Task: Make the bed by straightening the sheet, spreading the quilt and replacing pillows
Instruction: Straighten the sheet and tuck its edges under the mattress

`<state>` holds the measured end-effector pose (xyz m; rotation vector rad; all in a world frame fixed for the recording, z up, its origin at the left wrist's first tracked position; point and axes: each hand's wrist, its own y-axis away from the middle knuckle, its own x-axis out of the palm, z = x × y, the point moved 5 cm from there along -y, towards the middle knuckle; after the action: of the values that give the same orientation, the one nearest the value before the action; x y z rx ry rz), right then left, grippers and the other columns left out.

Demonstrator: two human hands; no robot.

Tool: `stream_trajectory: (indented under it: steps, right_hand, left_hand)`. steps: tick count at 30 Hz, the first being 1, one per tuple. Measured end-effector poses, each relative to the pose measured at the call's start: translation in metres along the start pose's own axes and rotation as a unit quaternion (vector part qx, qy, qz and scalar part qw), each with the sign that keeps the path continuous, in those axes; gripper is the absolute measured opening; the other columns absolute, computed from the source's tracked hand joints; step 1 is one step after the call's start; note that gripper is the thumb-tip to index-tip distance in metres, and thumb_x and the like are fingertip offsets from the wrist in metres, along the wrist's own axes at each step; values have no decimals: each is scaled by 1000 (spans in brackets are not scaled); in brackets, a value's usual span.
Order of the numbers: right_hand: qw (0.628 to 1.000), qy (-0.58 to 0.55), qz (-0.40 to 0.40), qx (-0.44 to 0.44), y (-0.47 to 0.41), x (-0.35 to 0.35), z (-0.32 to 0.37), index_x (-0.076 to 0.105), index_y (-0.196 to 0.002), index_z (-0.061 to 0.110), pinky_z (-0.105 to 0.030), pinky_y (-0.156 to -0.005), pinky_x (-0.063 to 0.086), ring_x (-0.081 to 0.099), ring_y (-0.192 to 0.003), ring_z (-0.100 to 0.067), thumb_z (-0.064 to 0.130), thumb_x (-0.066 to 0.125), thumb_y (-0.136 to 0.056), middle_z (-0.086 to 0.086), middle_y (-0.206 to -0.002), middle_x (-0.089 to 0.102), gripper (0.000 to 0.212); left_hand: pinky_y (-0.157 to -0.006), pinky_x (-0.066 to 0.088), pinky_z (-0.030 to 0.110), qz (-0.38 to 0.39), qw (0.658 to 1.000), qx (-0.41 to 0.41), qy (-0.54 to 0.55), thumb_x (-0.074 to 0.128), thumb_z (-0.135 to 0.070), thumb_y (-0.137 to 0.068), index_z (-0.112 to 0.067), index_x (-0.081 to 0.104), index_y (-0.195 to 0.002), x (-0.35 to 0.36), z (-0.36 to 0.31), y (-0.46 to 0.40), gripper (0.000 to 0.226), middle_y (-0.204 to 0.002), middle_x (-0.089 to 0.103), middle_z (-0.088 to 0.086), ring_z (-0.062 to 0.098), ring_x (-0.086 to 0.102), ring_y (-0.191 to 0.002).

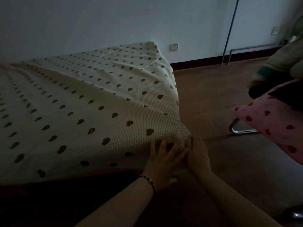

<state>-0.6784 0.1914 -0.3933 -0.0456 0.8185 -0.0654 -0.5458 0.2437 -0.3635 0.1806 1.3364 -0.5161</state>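
**Both hands at the near corner of the sheet**

The room is dim. A pale sheet (85, 102) printed with dark heart shapes covers the bed (173, 99), which stands against the wall (98, 22). The cloth lies mostly flat, with long creases running from the far side toward the near right corner.

Both hands meet at that corner. The left hand (165, 158), with a beaded bracelet (150, 181) on its wrist, lies flat on the hanging side of the sheet, fingers spread and straight, its grip wide. The right hand (197, 154) is just beside it, touching the corner fold; its fingers point up along the cloth, and whether they pinch the cloth cannot be told in the gloom.

At the right, well apart from the bed, a pink pillow (270, 125) with red hearts rests on a chair (241, 130) with a chrome tube frame, under a heap of greenish bedding (282, 58).

A socket (174, 46) sits low on the wall, with another (276, 30) farther right. A pipe (230, 30) runs down to the brown floor (213, 89).

No writing or brand can be read anywhere.
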Motion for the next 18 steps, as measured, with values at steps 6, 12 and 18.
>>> stream_trajectory:
  steps: [6, 12, 18]
  right_hand:
    - [996, 50, -24, -71, 22, -3, -9, 27, -156, 19, -50, -119, 24, 15, -151, -23, 56, 13, -91, -7, -163, 23, 76]
    - [976, 139, -19, -168, 46, 1, -20, 16, -158, 24, -55, -117, 23, 10, -152, -29, 55, 37, -89, -12, -164, 16, 78]
    - [949, 197, -133, -207, 40, -3, -15, 56, -129, 18, -72, -102, 34, 36, -133, -43, 37, 42, -87, -18, -143, 41, 49]
  left_hand:
    - [-110, 4, 69, -32, 997, -15, -64, 62, -58, -80, -31, 5, -155, 36, -10, 13, 98, -163, -9, 1, 45, -5, -145]
    - [-113, -6, 65, -72, 995, -23, -72, 26, -52, -92, -25, 1, -155, 51, -2, 20, 73, -163, -9, 2, 43, -7, -146]
    - [-113, 0, 64, -85, 993, -47, -71, 34, -53, -90, -17, -11, -154, 46, -3, 20, 86, -162, -15, 7, 44, -9, -145]
